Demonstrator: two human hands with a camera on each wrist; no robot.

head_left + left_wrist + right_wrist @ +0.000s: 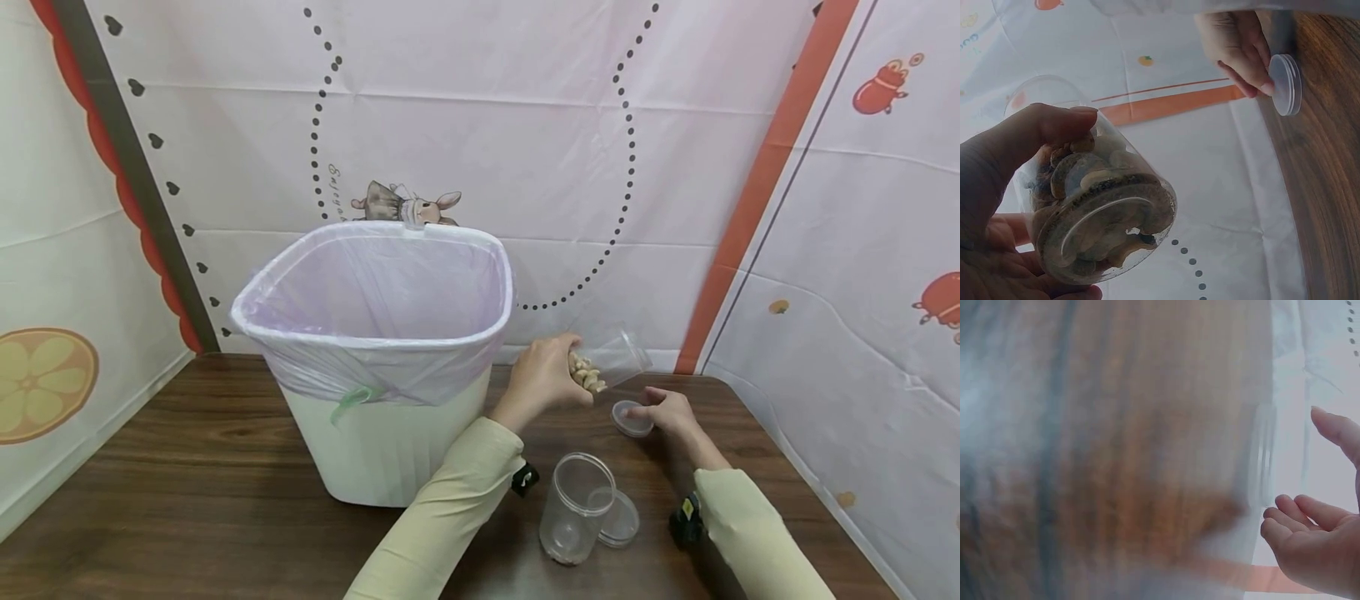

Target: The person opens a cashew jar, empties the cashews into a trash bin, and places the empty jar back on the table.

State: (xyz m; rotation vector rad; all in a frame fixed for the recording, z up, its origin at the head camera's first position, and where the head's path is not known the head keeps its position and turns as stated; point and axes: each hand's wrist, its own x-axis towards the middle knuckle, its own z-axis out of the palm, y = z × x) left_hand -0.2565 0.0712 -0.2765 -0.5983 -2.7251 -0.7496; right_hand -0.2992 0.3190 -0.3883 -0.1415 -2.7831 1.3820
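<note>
My left hand (543,375) grips a clear plastic jar (621,358) around its base end, with fingers and thumb on opposite sides. The jar is tilted, its mouth toward the right. Pale beige chunky pieces (587,375) lie at its base end; in the left wrist view the same pieces (1107,206) show through the clear bottom. A round clear lid (632,418) lies on the table by my right hand (671,412). In the right wrist view, the right hand (1316,544) has its thumb spread away from loosely bent fingers. Fingertips appear at the lid's edge.
A white bin (382,450) with a pale purple liner (420,367) stands left of my left arm. An uncapped clear jar (570,521) stands upright near the front, beside another clear lid (621,521). Printed cloth (480,142) walls the wooden table (187,500) at the back and sides.
</note>
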